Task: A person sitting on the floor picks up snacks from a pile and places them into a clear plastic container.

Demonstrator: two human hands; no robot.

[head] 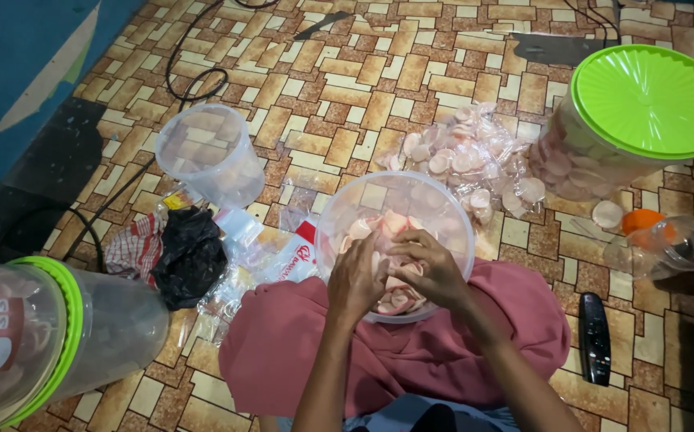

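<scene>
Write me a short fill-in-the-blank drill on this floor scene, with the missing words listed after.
1. Both hands, left hand and right hand, reach into a clear ____ of pink and white crackers.
2. The big jar at the top right has a ____ lid.
3. A black ____ lies on the tiled floor beside the person's right arm.

Missing words: bowl; green; remote control

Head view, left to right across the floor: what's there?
Green-rimmed jar on its side → black bag → clear bowl with both hands in it → black remote → green-lidded tub.
</scene>
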